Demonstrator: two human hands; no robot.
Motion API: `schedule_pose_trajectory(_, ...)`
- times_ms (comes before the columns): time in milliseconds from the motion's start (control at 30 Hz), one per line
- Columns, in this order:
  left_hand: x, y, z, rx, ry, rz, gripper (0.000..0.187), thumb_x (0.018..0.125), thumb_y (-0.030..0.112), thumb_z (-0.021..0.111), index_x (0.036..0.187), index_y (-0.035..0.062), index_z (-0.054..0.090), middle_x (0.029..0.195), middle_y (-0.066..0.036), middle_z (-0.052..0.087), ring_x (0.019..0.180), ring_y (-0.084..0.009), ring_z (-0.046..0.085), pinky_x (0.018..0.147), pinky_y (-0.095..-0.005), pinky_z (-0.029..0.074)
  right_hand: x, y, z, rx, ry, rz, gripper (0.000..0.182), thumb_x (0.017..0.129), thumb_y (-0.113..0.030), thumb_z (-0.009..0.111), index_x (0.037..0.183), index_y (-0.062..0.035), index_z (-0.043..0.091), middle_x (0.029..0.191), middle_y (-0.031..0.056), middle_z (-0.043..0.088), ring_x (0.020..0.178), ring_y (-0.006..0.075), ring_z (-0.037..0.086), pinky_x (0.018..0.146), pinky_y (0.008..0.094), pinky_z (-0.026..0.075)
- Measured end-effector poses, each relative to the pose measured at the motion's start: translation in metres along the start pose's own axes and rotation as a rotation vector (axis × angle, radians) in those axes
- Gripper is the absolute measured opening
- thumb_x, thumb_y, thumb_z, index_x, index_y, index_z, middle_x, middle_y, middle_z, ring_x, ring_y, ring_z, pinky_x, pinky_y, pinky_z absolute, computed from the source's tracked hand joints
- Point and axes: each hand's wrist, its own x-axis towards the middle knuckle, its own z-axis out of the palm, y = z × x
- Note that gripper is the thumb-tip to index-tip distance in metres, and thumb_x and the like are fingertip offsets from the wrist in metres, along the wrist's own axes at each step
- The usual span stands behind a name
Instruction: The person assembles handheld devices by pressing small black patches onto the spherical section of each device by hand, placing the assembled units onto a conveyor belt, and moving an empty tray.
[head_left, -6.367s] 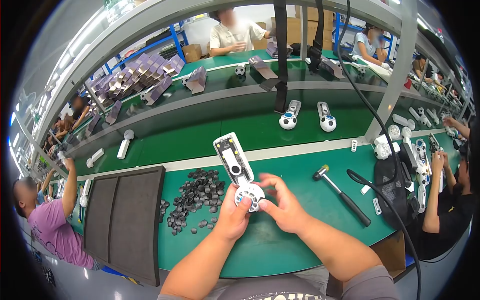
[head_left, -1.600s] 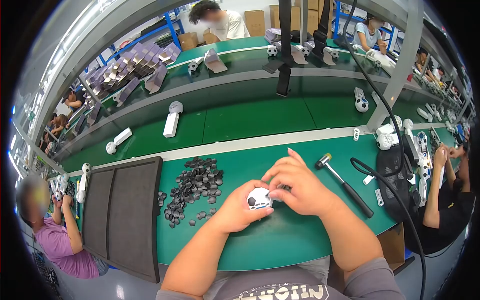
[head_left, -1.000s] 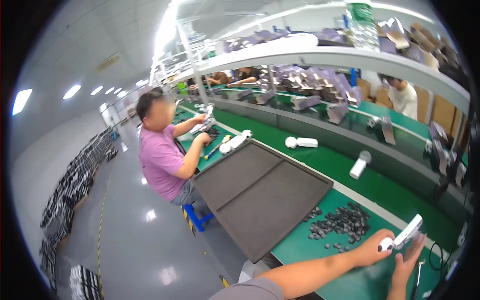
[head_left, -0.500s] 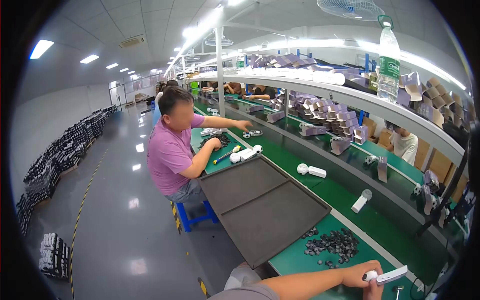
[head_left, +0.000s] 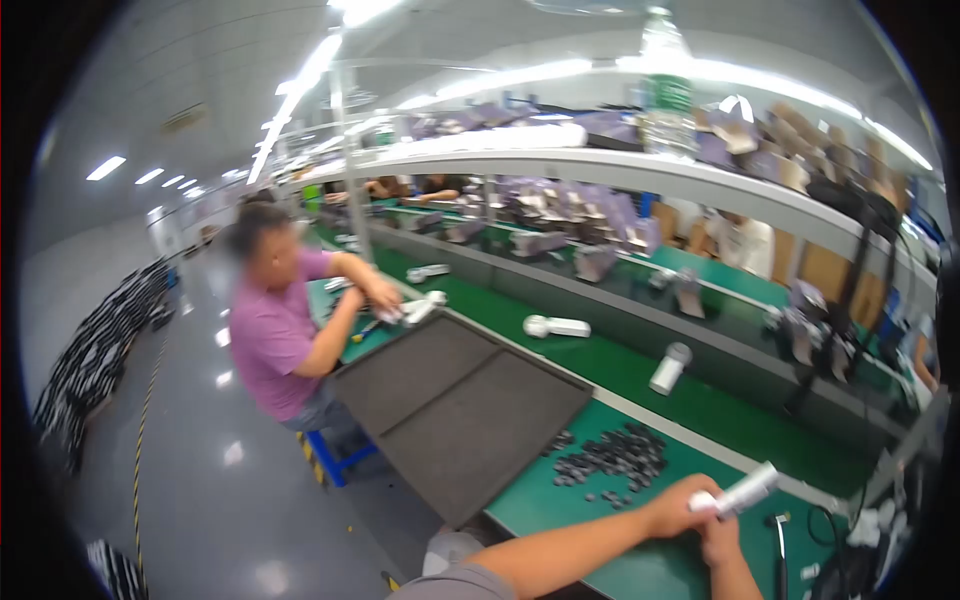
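Note:
My left hand is closed on a white handheld device with a ball-shaped end, near the right side of the green bench. Just below it, my right hand grips the same device from underneath; its fingers are partly hidden. The device's flat body points up and to the right. Left of my hands lies a heap of small black pieces on the bench. A hammer-like tool with a dark handle lies to the right of my right hand.
A large dark tray spans from my bench toward a co-worker in a purple shirt. Similar white devices lie on the green conveyor. Above runs a shelf with a water bottle. Cables hang at right.
The view has swung to the right. My hands have raised the device and tilted it more steeply. The co-worker's outstretched hand has come back from the conveyor toward their other hand.

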Motion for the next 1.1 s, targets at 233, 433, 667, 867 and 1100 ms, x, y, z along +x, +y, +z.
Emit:
schedule_pose_trajectory(233, 0.018, -0.026, -0.005, -0.597, 0.295, -0.671, 0.027, 0.11, 0.037, 0.05, 0.115, 0.0124, 0.058, 0.096, -0.001, 0.064, 0.078, -0.0106, 0.063, 0.059, -0.0262, 0.055, 0.001, -0.035, 0.018, -0.079, 0.047, 0.238, 0.04, 0.108, -0.019, 0.052, 0.142, 0.0017, 0.047, 0.11, 0.0159, 0.07, 0.089, 0.0217, 0.071, 0.071, 0.0327, 0.06)
schedule_pose_trajectory(433, 0.127, -0.044, -0.003, -0.606, 0.438, -0.46, 0.059, 0.107, 0.037, 0.055, 0.156, 0.0116, 0.035, 0.15, -0.014, 0.047, 0.122, -0.0296, 0.059, 0.102, -0.0457, 0.051, 0.008, -0.032, 0.007, -0.016, 0.23, 0.114, 0.049, 0.105, -0.015, 0.058, 0.148, 0.0027, 0.043, 0.108, 0.0145, 0.071, 0.089, 0.0195, 0.071, 0.073, 0.0308, 0.059)
schedule_pose_trajectory(667, 0.065, -0.038, -0.02, 0.146, -0.135, -0.417, 0.064, 0.099, 0.03, 0.068, 0.151, 0.0005, 0.044, 0.153, -0.023, 0.049, 0.139, -0.0318, 0.052, 0.113, -0.0387, 0.044, -0.001, -0.051, -0.001, -0.574, -0.144, 0.04, 0.034, 0.098, -0.016, 0.069, 0.127, 0.0013, 0.066, 0.103, 0.0124, 0.074, 0.092, 0.0187, 0.071, 0.083, 0.0317, 0.058)
schedule_pose_trajectory(867, -0.038, 0.096, -0.116, 0.923, -0.32, -0.276, 0.051, 0.094, 0.027, 0.072, 0.136, 0.0017, 0.059, 0.131, -0.02, 0.062, 0.122, -0.0365, 0.06, 0.103, -0.0443, 0.049, 0.001, -0.049, 0.001, -0.451, -0.117, 0.065, 0.027, 0.094, -0.014, 0.073, 0.116, 0.0012, 0.071, 0.101, 0.0121, 0.074, 0.092, 0.018, 0.071, 0.084, 0.0317, 0.058)
schedule_pose_trajectory(1100, -0.142, 0.159, -0.177, 1.445, 0.074, -0.795, 0.053, 0.09, 0.036, 0.075, 0.13, 0.0034, 0.062, 0.124, -0.019, 0.065, 0.119, -0.038, 0.06, 0.101, -0.0452, 0.05, 0.003, -0.049, -0.002, -0.458, -0.12, 0.107, 0.025, 0.093, -0.01, 0.073, 0.116, 0.0006, 0.071, 0.101, 0.0098, 0.075, 0.09, 0.0167, 0.071, 0.083, 0.0306, 0.057)
